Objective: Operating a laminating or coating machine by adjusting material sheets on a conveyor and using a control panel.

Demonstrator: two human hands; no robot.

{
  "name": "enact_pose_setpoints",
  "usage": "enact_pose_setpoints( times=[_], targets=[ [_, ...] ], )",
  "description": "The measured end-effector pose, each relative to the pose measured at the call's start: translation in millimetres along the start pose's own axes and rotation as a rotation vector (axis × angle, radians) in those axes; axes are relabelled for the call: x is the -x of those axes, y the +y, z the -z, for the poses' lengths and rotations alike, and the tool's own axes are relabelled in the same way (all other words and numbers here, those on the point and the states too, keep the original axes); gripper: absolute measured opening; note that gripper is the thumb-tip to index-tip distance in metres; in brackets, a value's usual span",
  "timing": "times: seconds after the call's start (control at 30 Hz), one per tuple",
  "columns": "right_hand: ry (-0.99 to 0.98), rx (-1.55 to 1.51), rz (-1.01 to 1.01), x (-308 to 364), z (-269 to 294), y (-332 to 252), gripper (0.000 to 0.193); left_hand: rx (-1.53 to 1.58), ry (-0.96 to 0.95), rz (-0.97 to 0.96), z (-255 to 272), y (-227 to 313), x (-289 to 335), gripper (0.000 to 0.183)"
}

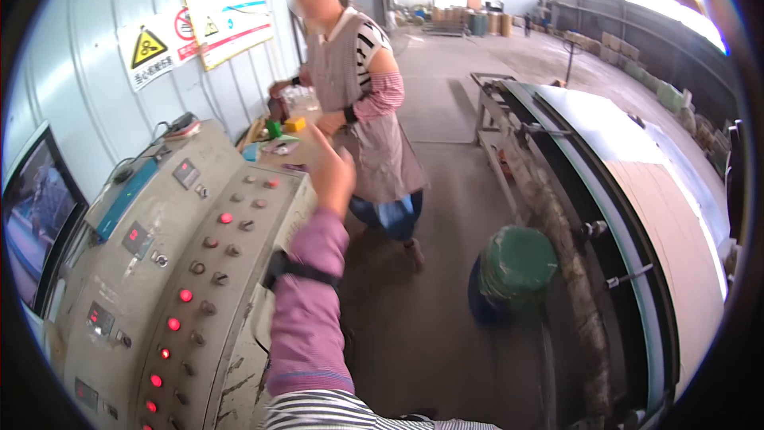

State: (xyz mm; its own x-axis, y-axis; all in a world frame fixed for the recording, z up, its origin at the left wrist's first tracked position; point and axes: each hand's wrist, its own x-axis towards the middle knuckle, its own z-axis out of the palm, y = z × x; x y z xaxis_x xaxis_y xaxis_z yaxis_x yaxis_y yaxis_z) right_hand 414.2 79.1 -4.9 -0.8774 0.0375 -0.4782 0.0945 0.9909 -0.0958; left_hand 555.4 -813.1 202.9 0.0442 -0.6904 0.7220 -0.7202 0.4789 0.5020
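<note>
My left hand (333, 174) is raised ahead of me, beyond the far end of a grey control console (274, 219). It touches nothing that I can see. One finger stretches up and away, and the others look partly bent and blurred. A pink sleeve cover with a dark band wraps the forearm. Red lit buttons (185, 295) and dark knobs run along the console beside that arm. Behind the hand, a person (350, 80) in a grey-brown apron stands at a small table (304, 153). My right hand is out of the picture.
A blue drum with a green top (521, 259) stands on the floor to the right. Beyond it runs a long machine bed (621, 215) carrying pale sheets. At far left is a screen (44, 215). Warning signs (227, 20) hang on the metal wall.
</note>
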Motion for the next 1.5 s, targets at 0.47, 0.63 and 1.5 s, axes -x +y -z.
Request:
enact_pose_setpoints(
  times=[0.47,0.63,1.5],
  targets=[
    [0.35,-0.467,-0.099,43,-138,71,0.029,0.115,-1.404,-0.546,-86,46,436,0.034],
    [0.599,-0.499,-0.468,77,-145,93,0.029,0.128,-1.7,-0.821,-70,136,526,0.033],
    [1.154,-0.173,-1.299,63,-7,216,0.036,0.305,-2.389,-1.774,-111,473,812,0.043]
  ],
)
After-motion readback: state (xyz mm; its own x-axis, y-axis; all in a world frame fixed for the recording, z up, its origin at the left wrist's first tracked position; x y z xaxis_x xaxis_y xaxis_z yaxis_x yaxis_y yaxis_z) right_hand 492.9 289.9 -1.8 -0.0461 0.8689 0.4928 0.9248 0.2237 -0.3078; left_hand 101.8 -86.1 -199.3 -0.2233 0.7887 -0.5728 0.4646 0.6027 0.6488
